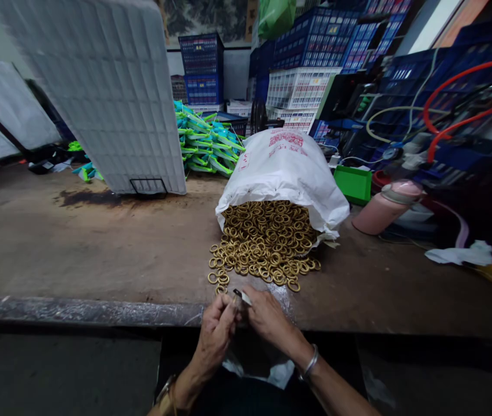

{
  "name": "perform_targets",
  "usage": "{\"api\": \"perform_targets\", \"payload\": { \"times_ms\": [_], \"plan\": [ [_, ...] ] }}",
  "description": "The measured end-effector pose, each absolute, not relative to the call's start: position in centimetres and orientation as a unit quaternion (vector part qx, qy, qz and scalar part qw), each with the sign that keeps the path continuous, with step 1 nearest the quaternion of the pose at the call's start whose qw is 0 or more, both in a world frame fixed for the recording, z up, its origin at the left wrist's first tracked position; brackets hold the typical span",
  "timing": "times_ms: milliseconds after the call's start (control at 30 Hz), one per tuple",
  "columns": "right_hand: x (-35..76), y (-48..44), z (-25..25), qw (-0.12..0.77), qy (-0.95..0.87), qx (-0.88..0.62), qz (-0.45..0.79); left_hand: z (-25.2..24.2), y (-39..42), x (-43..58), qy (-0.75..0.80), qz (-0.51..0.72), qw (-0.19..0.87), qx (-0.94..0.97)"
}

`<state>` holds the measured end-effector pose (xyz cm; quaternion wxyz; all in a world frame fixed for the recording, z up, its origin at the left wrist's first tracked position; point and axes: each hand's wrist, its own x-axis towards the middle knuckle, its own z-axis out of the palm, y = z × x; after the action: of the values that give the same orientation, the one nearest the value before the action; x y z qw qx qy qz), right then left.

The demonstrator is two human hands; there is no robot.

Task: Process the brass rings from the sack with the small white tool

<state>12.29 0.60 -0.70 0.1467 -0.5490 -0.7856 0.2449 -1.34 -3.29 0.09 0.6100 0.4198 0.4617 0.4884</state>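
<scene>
From my remote head view, I had the right hand point(272, 318) clamped on a small black-and-white tool point(245, 298), just above the near edge of the table point(99, 248). The left hand point(217, 323) met it there with its fingertips pinched together; I could not tell on what. Just beyond lay the gold-coloured rings point(267, 248), spilling from the mouth of a white sack point(284, 167). A pink bottle point(378, 211) stood right of the sack, tilted in my view.
</scene>
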Motion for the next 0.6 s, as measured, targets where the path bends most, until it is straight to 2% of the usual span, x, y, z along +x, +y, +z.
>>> {"api": "perform_targets", "payload": {
  "times_ms": [100,233,367,600],
  "plan": [
    [12.4,1.6,-1.0,0.108,-0.772,-0.600,0.183,0.6,-4.0,-1.5,0.434,0.481,0.648,0.401],
    [11.2,2.8,-0.9,0.141,-0.771,-0.597,0.171,0.9,-3.8,-2.2,0.417,0.483,0.714,0.289],
    [9.2,3.8,-0.7,0.159,-0.764,-0.603,0.168,0.4,-3.4,-3.4,0.408,0.515,0.716,0.236],
    [7.7,4.7,-1.2,0.107,-0.764,-0.622,0.137,-0.5,-3.3,-4.7,0.369,0.527,0.754,0.133]
  ]
}}
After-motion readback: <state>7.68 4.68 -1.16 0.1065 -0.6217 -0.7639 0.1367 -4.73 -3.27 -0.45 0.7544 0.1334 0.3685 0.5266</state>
